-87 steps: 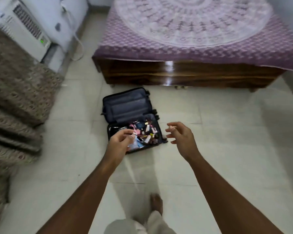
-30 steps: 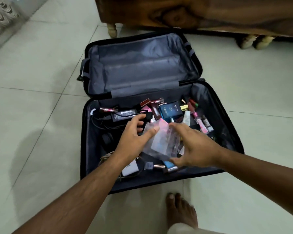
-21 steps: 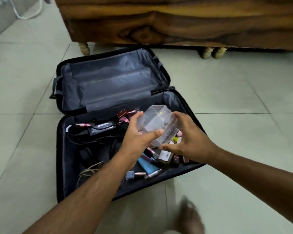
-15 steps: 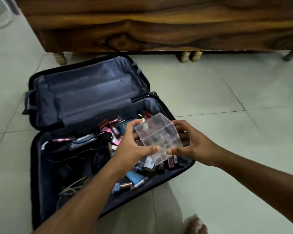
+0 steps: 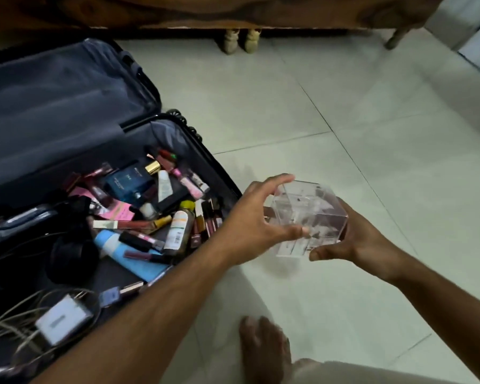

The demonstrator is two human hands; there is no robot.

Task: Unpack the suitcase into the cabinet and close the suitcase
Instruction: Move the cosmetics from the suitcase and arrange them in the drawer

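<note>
A black suitcase [image 5: 222,173] lies open on the tiled floor at the left, its grey-lined lid [image 5: 53,101] flat behind it. Its lower half holds several cosmetics: a dark blue perfume box [image 5: 128,181], a blue tube [image 5: 133,259], lipsticks, plus a white charger [image 5: 63,322] with cables. To the right of the suitcase, above the floor, I hold a clear plastic box [image 5: 308,217] between both hands. My left hand [image 5: 250,223] grips its left side with thumb and fingers. My right hand [image 5: 352,236] cups its right side and underside.
A dark wooden bed frame [image 5: 233,12] with turned legs [image 5: 239,41] runs along the top. My bare foot [image 5: 263,353] stands on the pale floor tiles [image 5: 372,134] below the hands. A pale wall or door edge shows at the top right.
Both hands reached into the suitcase, took hold of the clear box and carried it up and to the right, out past the suitcase's right rim. The camera turned right.
</note>
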